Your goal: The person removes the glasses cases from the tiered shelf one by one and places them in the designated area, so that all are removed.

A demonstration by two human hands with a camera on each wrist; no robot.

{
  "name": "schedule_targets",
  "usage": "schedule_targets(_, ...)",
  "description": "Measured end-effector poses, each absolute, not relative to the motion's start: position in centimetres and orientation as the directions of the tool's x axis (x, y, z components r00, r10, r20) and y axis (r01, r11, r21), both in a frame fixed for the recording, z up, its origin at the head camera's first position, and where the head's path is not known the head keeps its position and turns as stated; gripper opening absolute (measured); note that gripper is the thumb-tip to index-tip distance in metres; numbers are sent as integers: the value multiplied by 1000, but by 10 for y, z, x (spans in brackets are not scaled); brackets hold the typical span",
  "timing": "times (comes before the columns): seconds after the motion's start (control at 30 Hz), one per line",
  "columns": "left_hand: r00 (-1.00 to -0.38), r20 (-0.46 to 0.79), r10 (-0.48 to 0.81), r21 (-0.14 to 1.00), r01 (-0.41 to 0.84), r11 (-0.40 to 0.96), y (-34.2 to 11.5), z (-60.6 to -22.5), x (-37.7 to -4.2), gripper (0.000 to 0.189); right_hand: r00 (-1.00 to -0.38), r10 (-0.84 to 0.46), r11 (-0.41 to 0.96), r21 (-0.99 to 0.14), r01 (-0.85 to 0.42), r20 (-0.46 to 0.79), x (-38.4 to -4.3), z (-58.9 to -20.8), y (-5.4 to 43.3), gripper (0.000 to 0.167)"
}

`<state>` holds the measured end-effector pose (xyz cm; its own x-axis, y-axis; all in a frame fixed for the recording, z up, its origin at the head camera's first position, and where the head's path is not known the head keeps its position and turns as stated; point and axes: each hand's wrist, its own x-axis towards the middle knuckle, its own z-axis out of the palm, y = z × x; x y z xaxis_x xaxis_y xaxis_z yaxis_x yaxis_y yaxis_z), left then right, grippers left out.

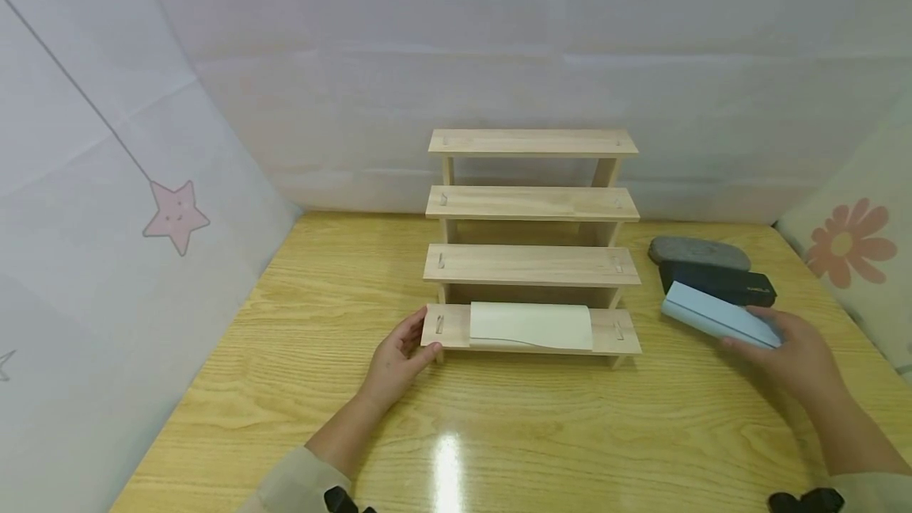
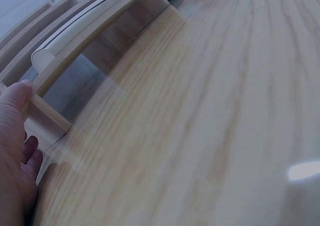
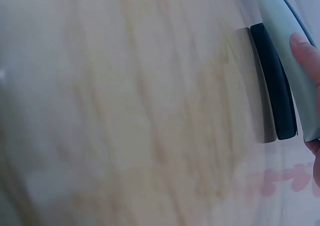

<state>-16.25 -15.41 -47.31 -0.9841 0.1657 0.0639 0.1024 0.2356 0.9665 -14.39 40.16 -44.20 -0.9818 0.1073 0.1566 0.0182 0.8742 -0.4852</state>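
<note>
My right hand [image 1: 801, 351] grips a light blue glasses case [image 1: 716, 313] by its right end, at the right of the table; in the right wrist view the thumb lies along its side. Behind it lie a black glasses case [image 1: 712, 282] with small lettering and a grey glasses case [image 1: 694, 252]. My left hand [image 1: 392, 362] holds the left end of the lowest tier of a wooden stepped rack [image 1: 530, 266], thumb at the front edge. On that tier lies a cream glasses case [image 1: 530, 324] with a flap. In the left wrist view the left fingers are partly hidden.
The rack's three upper tiers show bare wood. It stands on a wood-grain table [image 1: 299, 386] near a pale cloth backdrop [image 1: 499, 62]. The cloth also rises at both sides, with a pink star [image 1: 176, 216] on the left and a flower print [image 1: 848, 244] on the right.
</note>
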Motion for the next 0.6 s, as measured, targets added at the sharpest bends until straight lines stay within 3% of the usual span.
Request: schedule_targets(0.6,-987,60,151,968,95,234,-153,-473,-163,68,-983,96,882,-472,11,157,-144,-452,402,81)
